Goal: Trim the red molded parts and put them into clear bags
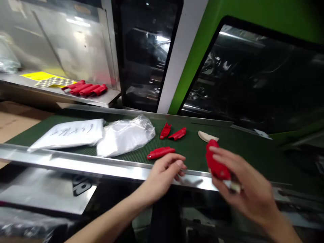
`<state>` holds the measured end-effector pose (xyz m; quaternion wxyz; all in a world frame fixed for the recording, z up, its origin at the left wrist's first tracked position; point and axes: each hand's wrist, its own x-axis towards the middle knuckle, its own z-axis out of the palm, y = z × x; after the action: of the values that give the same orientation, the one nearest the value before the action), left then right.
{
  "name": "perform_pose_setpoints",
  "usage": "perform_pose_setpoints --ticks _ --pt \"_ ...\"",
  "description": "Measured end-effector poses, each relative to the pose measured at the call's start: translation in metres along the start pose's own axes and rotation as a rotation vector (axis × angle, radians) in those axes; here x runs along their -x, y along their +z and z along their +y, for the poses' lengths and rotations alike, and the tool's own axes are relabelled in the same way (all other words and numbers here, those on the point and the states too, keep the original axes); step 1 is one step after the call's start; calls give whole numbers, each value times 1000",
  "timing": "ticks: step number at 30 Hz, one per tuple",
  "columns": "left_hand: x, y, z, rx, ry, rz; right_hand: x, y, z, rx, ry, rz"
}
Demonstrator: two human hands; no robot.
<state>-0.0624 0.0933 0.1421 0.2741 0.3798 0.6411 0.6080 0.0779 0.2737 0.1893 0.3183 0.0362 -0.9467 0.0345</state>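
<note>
Right hand (249, 190) pinching red part (215, 162) between fingers and thumb (blurry). Left hand (162, 175) loosely curled, can't tell if pinching anything; red piece (160, 153) just beyond it at 12 o'clock, two open red shells (165, 131) farther out, 12 to 1. Beige half-disc (207, 136) at held part's 11. White bags (126, 135) at left hand's 10, on green belt (192, 152). Red row (87, 89) farther, also 10, on metal ledge (112, 95).
</note>
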Motion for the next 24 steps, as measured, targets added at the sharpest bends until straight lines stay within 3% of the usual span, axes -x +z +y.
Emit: perform_pose_setpoints --ticks 3,5,8,13,17,20,24 --pt "38 24 15 703 -271 -76 21 10 -61 -147 -200 94" --pt "62 28 21 1034 -386 11 40 23 -86 -184 -273 36" --pt "93 21 22 1063 -439 199 69 41 -112 -240 -263 0" --pt "129 11 10 1007 -480 361 96 44 -153 -370 106 26" --pt "145 11 3 1002 -428 468 98 40 -179 -425 259 -13" --pt "151 10 3 1014 -420 506 99 43 -192 -485 445 14" --pt "157 9 7 1079 -438 473 107 47 -202 -515 682 26"
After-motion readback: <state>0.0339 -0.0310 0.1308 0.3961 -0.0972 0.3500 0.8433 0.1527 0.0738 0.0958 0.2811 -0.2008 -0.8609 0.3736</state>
